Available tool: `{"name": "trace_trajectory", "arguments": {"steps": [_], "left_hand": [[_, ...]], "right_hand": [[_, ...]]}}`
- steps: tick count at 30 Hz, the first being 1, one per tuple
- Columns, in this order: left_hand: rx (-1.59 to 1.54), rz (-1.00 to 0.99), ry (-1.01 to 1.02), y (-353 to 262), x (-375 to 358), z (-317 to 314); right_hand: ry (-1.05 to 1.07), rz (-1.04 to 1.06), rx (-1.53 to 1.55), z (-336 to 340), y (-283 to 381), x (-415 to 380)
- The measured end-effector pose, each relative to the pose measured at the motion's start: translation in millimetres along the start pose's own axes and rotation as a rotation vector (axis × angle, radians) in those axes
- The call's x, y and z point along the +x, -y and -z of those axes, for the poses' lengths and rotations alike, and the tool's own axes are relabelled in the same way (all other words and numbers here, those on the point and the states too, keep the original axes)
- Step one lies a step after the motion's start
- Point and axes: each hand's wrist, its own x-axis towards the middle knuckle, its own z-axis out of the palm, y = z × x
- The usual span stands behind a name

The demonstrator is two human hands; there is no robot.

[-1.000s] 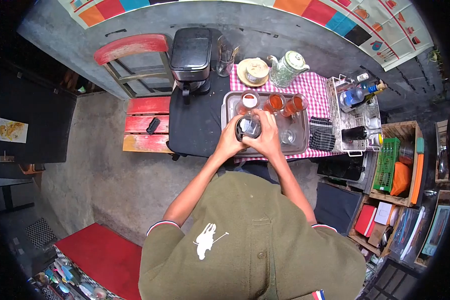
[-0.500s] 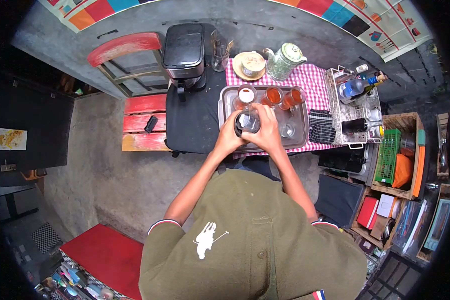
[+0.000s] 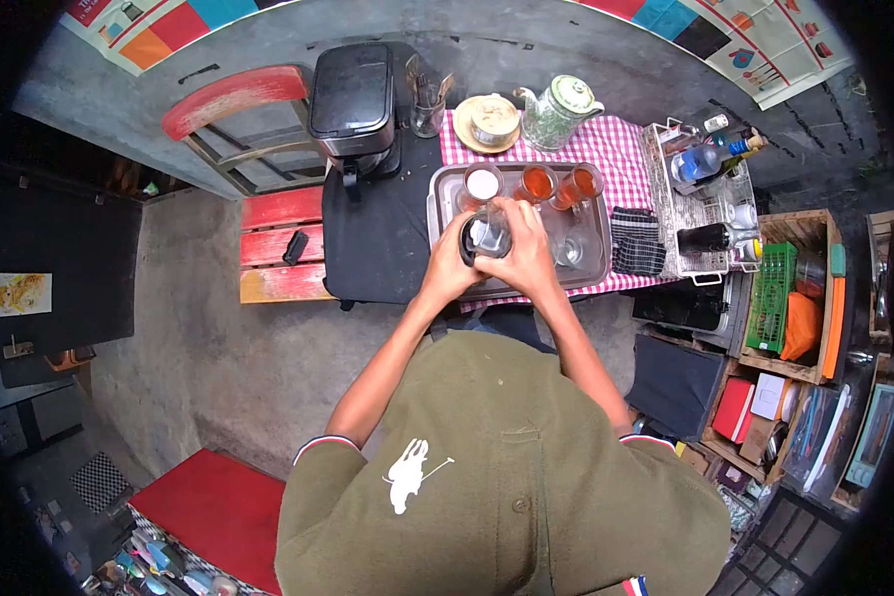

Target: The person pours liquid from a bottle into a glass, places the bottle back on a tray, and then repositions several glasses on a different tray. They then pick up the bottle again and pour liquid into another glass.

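Note:
Over the front part of a grey tray, both hands are wrapped round a clear glass jar with a dark rim. My left hand holds its left side, and my right hand grips its right side. Behind the hands stand a glass with white contents and two glasses of reddish-brown liquid. An empty-looking clear glass lies or stands right of my right hand; which one I cannot tell.
A black coffee maker stands at the left of the table, near a utensil glass. Behind the tray are a lidded bowl and a green-white teapot. Right of it lie a dark checked cloth and a bottle rack.
The view has shifted slightly. Both hands still hold the glass jar, which has turned or tilted a little between them.

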Motion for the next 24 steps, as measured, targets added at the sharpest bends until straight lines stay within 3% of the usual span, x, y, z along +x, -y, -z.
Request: {"name": "trace_trajectory", "arguments": {"steps": [24], "left_hand": [[-0.003, 0.012, 0.008, -4, 5, 1]], "right_hand": [[0.046, -0.040, -0.064, 4, 5, 8]]}}
